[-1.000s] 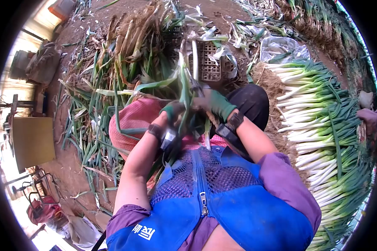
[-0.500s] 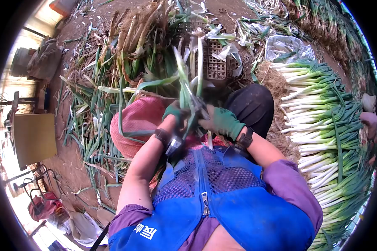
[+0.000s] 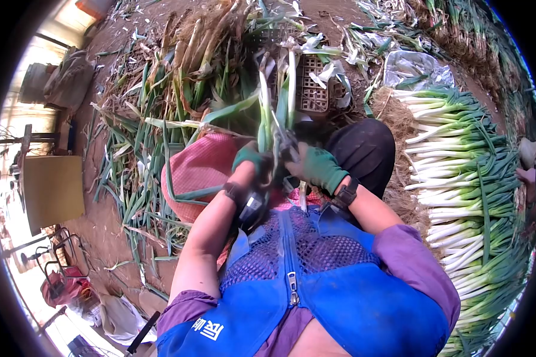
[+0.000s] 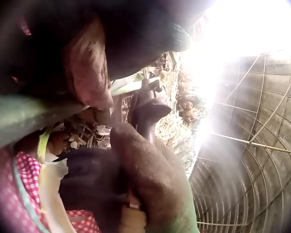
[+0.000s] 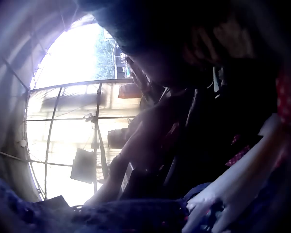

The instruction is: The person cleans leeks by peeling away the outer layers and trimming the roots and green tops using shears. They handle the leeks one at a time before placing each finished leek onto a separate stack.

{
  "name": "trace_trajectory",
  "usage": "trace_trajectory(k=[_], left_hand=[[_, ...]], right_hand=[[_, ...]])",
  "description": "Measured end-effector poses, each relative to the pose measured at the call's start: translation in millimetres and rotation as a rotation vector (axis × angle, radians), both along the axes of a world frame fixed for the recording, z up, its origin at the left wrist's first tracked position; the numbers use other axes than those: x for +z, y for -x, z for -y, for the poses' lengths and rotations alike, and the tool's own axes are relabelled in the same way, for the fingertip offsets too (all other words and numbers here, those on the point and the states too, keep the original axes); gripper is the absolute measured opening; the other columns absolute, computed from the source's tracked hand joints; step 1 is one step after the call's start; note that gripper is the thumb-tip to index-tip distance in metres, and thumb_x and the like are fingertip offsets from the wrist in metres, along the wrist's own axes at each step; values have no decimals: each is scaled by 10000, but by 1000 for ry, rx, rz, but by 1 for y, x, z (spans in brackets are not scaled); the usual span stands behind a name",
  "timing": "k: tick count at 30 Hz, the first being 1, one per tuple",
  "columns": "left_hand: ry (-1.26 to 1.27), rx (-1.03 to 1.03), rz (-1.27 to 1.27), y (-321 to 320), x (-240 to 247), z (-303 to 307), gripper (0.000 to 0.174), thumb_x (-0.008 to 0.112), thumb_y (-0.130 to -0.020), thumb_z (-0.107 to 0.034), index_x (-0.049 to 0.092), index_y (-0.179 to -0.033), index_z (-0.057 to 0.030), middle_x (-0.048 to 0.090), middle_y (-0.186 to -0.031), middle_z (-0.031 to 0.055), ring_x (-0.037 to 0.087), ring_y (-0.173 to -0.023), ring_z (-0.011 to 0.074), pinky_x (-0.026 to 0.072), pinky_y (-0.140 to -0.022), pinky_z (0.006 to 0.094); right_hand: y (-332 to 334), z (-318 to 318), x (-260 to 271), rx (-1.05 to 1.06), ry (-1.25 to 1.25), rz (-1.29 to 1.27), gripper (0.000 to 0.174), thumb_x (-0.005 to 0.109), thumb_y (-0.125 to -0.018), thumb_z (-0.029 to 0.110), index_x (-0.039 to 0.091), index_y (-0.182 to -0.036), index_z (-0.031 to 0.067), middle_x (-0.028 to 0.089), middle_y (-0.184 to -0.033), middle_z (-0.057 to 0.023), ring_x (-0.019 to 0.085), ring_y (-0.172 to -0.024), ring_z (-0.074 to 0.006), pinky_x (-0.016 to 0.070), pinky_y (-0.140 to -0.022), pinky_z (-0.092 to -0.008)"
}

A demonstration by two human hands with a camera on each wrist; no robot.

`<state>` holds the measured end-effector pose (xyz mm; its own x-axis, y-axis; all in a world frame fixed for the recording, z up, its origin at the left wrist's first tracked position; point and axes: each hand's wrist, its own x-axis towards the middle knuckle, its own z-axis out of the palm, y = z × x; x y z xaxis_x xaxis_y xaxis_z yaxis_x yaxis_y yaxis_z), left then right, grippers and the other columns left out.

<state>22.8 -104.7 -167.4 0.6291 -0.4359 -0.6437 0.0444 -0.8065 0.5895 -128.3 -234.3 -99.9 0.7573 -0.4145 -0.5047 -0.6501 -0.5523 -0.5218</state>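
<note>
My left hand (image 3: 251, 158) in a green glove grips a green onion (image 3: 265, 113) by its leaves, white end pointing away from me. Close at its right, my gloved right hand (image 3: 315, 165) holds a dark tool (image 3: 289, 146) with a narrow tip toward the stalk. The left wrist view shows the right hand's fingers (image 4: 145, 170) curled round the dark, hooked-looking tool (image 4: 148, 111); the rest of it is hidden. A second white stalk (image 3: 292, 86) stands just beyond. In the right wrist view the hands are in deep shadow, with a pale stalk (image 5: 242, 179) near the lap.
Untrimmed green onions (image 3: 196, 65) with brown roots are heaped at front left, beside a pink checked cloth (image 3: 190, 172). A plastic crate (image 3: 315, 83) stands ahead. Cleaned white-stemmed green onions (image 3: 452, 178) lie in a long row at right, below a foil-like tray (image 3: 417, 68).
The held green onion has swung from leaning left to nearly upright. The right hand, blurred and farther forward a second ago, has drawn slightly back. The whole view has shifted a little.
</note>
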Motion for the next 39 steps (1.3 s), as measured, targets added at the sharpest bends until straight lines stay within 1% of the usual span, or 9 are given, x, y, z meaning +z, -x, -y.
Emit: trace_trajectory(k=[6, 9, 16, 19, 25, 28, 30, 33, 39], left_hand=[[74, 17, -46, 4, 6, -1, 292, 697, -785, -174, 649, -1033, -28, 687, -803, 96, 649, -697, 174, 527, -638, 334], [79, 3, -33, 15, 9, -3, 178, 628, -828, -218, 634, -935, -74, 658, -791, 134, 653, -666, 271, 495, -591, 403], [213, 7, -81, 12, -30, -19, 200, 666, -823, -227, 638, -937, -65, 656, -768, 137, 657, -672, 224, 497, -568, 376], [393, 59, -253, 10, -33, -29, 266, 723, -802, -199, 642, -994, -35, 688, -838, 103, 654, -733, 183, 521, -653, 337], [129, -296, -98, 24, 11, -36, 401, 694, -882, -375, 647, -1093, -37, 704, -917, 77, 644, -765, 157, 528, -701, 329], [-9, -786, -181, 6, 66, -44, 536, 654, -895, -413, 613, -1255, -18, 688, -1137, 147, 643, -1025, 232, 496, -915, 363], [-37, -853, -153, -35, 99, -37, 535, 693, -857, -368, 621, -1271, -37, 679, -1169, 129, 625, -1064, 218, 481, -958, 344], [196, -391, 25, -129, 105, -40, 373, 686, -914, -336, 665, -1187, -84, 688, -1032, 36, 600, -935, 110, 495, -839, 274], [55, 184, 376, -324, 23, -53, 393, 659, -806, -259, 682, -1137, -49, 712, -978, 125, 677, -825, 237, 536, -734, 353]], right_hand=[[1, 0, 12, 59, -38, -68, 618, 641, -816, 466, 560, -1172, -32, 663, -1066, -277, 646, -1027, -399, 490, -911, -447], [-31, 16, 5, -19, 23, 17, 546, 634, -798, 437, 638, -1081, -30, 675, -1040, -282, 664, -1011, -392, 512, -892, -438], [-109, 56, -15, -69, 18, 7, 422, 595, -786, 360, 716, -882, -33, 713, -919, -241, 707, -909, -390, 559, -810, -432], [-109, 51, -6, 2, 51, -14, 446, 568, -813, 341, 692, -1033, -27, 693, -1046, -257, 687, -1008, -382, 534, -887, -442], [-92, 54, -9, 168, 110, -109, 537, 396, -939, 337, 428, -1439, 144, 621, -1214, -273, 643, -1093, -402, 495, -948, -492], [-82, 52, -1, 69, 85, -96, 529, 449, -905, 412, 515, -1379, 189, 626, -1197, -279, 631, -1104, -408, 467, -1000, -473], [-79, 50, -38, -19, 73, -119, 611, 573, -817, 485, 590, -1263, 67, 647, -1166, -262, 638, -1110, -375, 482, -974, -430], [-58, 29, -7, 46, -99, -4, 610, 644, -780, 462, 596, -1209, 33, 688, -1041, -221, 673, -999, -364, 515, -877, -427], [-19, -7, 38, 202, -271, 384, 491, 692, -821, 353, 570, -1219, 93, 684, -928, -213, 681, -856, -377, 538, -745, -425]])
